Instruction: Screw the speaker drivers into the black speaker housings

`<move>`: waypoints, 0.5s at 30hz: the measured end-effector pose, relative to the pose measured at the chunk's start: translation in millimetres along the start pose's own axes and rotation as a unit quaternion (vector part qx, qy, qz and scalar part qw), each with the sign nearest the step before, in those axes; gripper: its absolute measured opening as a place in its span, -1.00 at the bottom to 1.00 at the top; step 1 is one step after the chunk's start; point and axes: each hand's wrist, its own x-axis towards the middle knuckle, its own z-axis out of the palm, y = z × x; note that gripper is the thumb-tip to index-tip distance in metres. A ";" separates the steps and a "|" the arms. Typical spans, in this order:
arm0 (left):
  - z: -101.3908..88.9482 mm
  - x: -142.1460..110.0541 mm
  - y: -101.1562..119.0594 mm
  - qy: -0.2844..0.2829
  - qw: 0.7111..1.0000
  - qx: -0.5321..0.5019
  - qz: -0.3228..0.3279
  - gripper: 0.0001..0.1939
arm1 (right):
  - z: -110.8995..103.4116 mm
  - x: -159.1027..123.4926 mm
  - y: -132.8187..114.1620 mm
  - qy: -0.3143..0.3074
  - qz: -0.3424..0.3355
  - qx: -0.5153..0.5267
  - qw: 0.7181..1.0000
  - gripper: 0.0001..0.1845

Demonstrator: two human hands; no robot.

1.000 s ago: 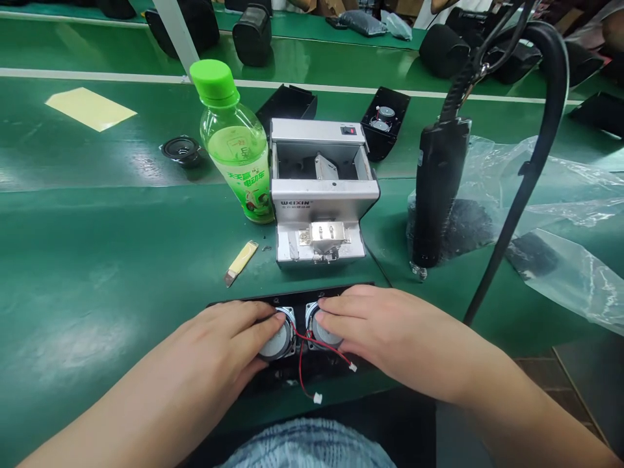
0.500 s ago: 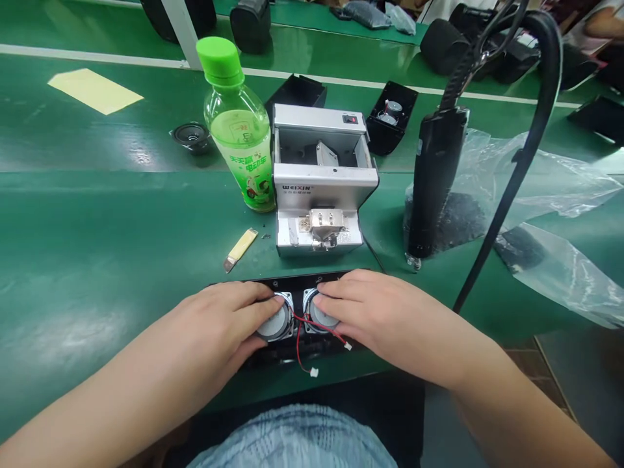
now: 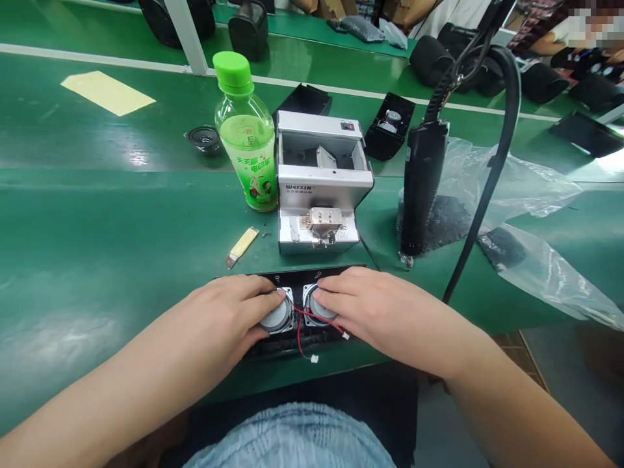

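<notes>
A black speaker panel (image 3: 292,276) lies at the near edge of the green bench. Two round silver speaker drivers sit side by side in it. My left hand (image 3: 229,322) lies over the left driver (image 3: 275,316), fingers pressed on its rim. My right hand (image 3: 380,312) covers most of the right driver (image 3: 319,311), fingertips on its edge. Red wires (image 3: 312,325) with small white plugs run from the drivers toward me.
A silver screw feeder box (image 3: 319,195) stands just behind the panel, a green-capped bottle (image 3: 246,140) to its left. A black electric screwdriver (image 3: 422,175) hangs at right over clear plastic bags (image 3: 526,214). A loose speaker (image 3: 205,138), a yellow strip (image 3: 242,246) and black housings lie around.
Both hands stay pressed on the two drivers. The view has shifted slightly, so everything sits a little higher and further right in the picture.
</notes>
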 end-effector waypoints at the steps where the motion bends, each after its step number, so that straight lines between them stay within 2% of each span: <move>1: 0.0 0.2 -0.1 -0.001 1.000 -0.001 0.001 -0.61 | 0.0 0.0 -0.3 0.003 0.000 -0.002 1.000 -0.69; 10: -0.5 2.9 2.0 -0.002 1.000 -0.016 0.000 -0.58 | -3.2 2.7 1.1 -0.027 0.008 -0.004 1.000 -0.67; 15: 2.3 1.1 0.9 0.001 1.000 -0.020 -0.003 -0.59 | 1.6 1.9 2.3 -0.018 0.003 -0.005 1.000 -0.65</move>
